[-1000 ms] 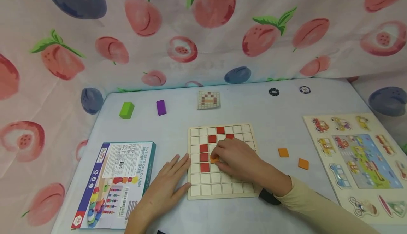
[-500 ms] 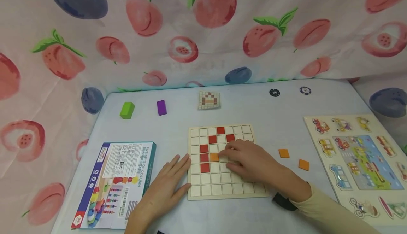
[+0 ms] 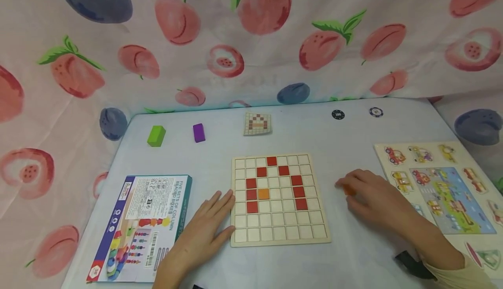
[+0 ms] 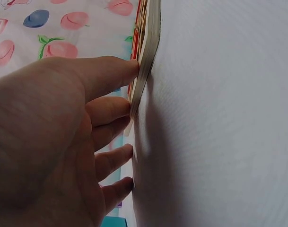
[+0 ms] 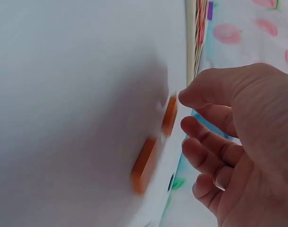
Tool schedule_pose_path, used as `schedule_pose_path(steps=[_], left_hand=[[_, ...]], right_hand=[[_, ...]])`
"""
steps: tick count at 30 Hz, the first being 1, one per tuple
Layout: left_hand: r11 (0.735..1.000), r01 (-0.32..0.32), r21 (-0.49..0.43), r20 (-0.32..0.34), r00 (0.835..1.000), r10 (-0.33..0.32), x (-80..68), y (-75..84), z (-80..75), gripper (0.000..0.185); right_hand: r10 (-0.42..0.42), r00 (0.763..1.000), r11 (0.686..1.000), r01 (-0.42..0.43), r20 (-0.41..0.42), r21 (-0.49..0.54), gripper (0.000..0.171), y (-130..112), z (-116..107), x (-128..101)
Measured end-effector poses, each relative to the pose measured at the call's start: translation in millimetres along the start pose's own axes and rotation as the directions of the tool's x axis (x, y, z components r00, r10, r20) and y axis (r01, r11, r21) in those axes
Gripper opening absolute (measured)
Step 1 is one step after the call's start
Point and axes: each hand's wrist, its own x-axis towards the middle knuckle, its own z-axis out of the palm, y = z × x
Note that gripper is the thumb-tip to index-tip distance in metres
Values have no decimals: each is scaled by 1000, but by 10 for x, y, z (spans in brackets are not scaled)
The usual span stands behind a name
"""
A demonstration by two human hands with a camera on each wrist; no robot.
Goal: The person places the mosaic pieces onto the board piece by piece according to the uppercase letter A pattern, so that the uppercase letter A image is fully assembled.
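Reaching over the two loose orange tiles (image 5: 155,144) lying flat on the table (image 3: 346,158) just right of the grid board (image 3: 280,236), my right hand (image 3: 373,197) hovers with fingers loosely curled above them; whether a fingertip touches the nearer tile I cannot tell, and no grip is closed yet. One orange tile (image 3: 263,194) already sits in a cell beside the red tiles (image 3: 252,194). My left hand (image 3: 204,232) lies flat, fingers straight, pressing the board's left edge, which I judge steadies it. A pattern card (image 3: 257,124) lies beyond the board, readable for reference. The vehicle puzzle (image 3: 444,193) and boxed set (image 3: 141,223) flank the work area.
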Motion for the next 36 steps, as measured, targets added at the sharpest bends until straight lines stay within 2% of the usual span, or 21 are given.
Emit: schedule_pose_path(steps=[5, 15, 19, 24, 31, 36], left_hand=[[1000, 0, -7, 2, 1000, 0, -5, -4, -3, 70], [1000, 3, -4, -14, 1000, -3, -14, 0, 7, 69], [1000, 1, -7, -12, 1000, -1, -10, 3, 4, 69], [1000, 0, -6, -12, 1000, 0, -5, 4, -2, 70], [1000, 1, -1, -20, 1000, -1, 1, 4, 5, 70], [1000, 13, -2, -22, 1000, -13, 4, 12, 15, 70]], right_hand=[[37, 999, 999, -37, 6, -37, 33, 134, -13, -90], [6, 1000, 1000, -6, -8, -26, 24, 169, -17, -78], [-40, 998, 999, 38, -53, -35, 22, 119, -23, -28], [-125, 986, 992, 128, -114, 16, 21, -99, -8, 110], [-228, 966, 969, 237, -122, 68, 19, -488, 65, 382], [-275, 958, 955, 282, -82, 87, 16, -718, 153, 557]])
